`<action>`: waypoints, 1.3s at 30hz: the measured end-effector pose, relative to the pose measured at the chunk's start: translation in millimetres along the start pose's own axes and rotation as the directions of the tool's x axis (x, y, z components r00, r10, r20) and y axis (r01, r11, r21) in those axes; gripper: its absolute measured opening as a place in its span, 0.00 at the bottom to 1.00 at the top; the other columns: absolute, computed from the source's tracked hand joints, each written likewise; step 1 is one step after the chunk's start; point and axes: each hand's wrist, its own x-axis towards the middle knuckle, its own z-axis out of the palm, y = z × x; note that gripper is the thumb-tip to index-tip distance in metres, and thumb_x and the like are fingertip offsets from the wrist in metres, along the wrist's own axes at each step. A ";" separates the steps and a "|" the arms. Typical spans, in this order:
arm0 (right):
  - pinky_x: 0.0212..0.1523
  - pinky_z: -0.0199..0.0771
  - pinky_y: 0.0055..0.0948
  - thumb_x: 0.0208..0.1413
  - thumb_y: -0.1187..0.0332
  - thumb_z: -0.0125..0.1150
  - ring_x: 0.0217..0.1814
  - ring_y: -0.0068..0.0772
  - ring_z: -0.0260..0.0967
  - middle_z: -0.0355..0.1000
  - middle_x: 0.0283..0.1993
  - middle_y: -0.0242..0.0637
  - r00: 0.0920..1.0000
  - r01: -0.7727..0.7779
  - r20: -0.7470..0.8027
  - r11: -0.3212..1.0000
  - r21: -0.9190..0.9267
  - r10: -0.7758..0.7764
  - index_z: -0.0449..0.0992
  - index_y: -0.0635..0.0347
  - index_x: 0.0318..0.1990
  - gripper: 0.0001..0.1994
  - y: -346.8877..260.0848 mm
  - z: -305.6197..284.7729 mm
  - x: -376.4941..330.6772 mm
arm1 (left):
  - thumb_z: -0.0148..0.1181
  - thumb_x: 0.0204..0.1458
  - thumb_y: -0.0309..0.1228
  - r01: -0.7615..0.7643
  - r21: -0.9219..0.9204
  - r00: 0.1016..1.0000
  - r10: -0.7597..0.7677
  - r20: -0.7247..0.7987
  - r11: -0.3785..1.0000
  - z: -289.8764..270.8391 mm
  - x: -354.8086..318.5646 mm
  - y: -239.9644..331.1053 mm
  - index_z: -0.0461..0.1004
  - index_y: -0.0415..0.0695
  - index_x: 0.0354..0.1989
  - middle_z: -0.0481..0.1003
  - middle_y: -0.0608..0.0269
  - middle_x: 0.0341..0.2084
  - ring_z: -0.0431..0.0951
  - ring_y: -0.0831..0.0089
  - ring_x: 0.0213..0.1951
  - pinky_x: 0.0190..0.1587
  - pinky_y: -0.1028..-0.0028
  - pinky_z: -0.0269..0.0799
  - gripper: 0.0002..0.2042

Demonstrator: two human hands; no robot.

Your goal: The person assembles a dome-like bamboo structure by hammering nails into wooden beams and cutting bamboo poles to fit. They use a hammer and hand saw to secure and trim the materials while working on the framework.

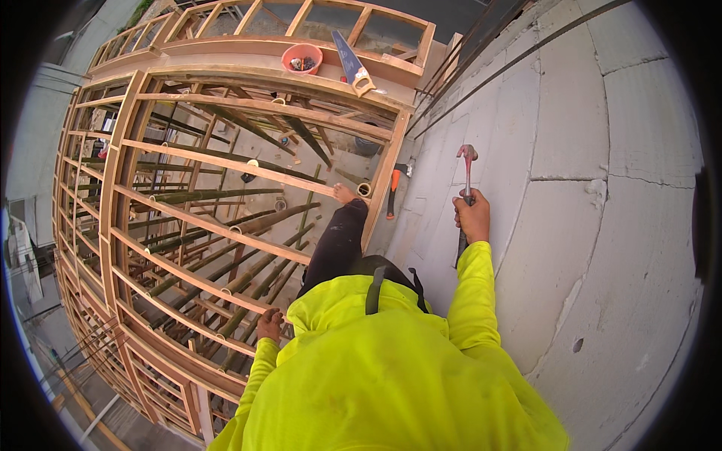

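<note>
Grey concrete wall (602, 150) rises beside wooden formwork framing (226, 188), largely assembled. Right hand (472, 216) is clamped around a claw hammer (466, 173) raised against it; left hand (269, 325) grips a timber rail (226, 342).

A building site: timber formwork frame (226, 188) propped on bamboo poles (256, 222) beside a concrete block wall (602, 188).

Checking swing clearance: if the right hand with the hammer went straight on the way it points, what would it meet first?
Most likely the concrete wall: the right hand holds the hammer head-up close against it. Depth is unclear, so the gap cannot be judged.
</note>
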 end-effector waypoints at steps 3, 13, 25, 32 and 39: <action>0.16 0.65 0.27 0.52 0.71 0.64 0.16 0.25 0.66 0.68 0.23 0.34 0.999 0.043 -0.001 0.994 -0.100 -0.043 0.74 0.64 0.44 0.12 -23.4 -3.4 18.4 | 0.55 0.57 0.34 0.013 0.026 0.999 -0.012 -0.034 1.000 -11.1 24.1 13.1 0.76 0.39 0.52 0.82 0.57 0.41 0.82 0.68 0.38 0.36 0.70 0.75 0.17; 0.18 0.62 0.23 0.55 0.71 0.62 0.17 0.19 0.61 0.65 0.21 0.28 0.998 0.043 0.055 0.998 -0.054 -0.040 0.72 0.64 0.44 0.11 -100.6 -38.1 76.8 | 0.57 0.57 0.32 0.131 0.092 0.988 -0.123 -0.088 0.987 2.7 29.6 53.6 0.76 0.34 0.50 0.82 0.53 0.37 0.83 0.67 0.37 0.42 0.68 0.77 0.16; 0.15 0.62 0.25 0.54 0.74 0.62 0.14 0.22 0.62 0.67 0.20 0.31 0.973 -0.162 0.147 0.979 -0.122 0.179 0.71 0.61 0.40 0.08 -71.5 -32.3 96.2 | 0.53 0.57 0.28 0.136 0.100 0.966 -0.110 -0.235 0.986 -17.1 34.4 130.2 0.78 0.33 0.47 0.81 0.52 0.34 0.81 0.67 0.33 0.40 0.69 0.76 0.14; 0.15 0.62 0.26 0.53 0.76 0.62 0.14 0.24 0.62 0.67 0.19 0.31 0.958 -0.162 0.222 0.981 -0.109 0.182 0.71 0.61 0.39 0.08 -63.4 -33.6 100.9 | 0.54 0.57 0.31 0.125 0.032 0.944 -0.109 -0.312 0.992 -6.9 38.4 98.2 0.79 0.35 0.47 0.81 0.53 0.31 0.81 0.67 0.32 0.40 0.69 0.76 0.15; 0.14 0.61 0.26 0.52 0.76 0.62 0.13 0.24 0.62 0.67 0.19 0.31 0.943 -0.180 0.262 0.976 -0.119 0.206 0.71 0.61 0.39 0.08 -55.2 -30.0 110.1 | 0.55 0.55 0.31 0.284 0.020 0.932 -0.271 -0.243 0.959 28.3 33.1 71.6 0.82 0.38 0.44 0.81 0.55 0.30 0.82 0.69 0.30 0.37 0.68 0.78 0.14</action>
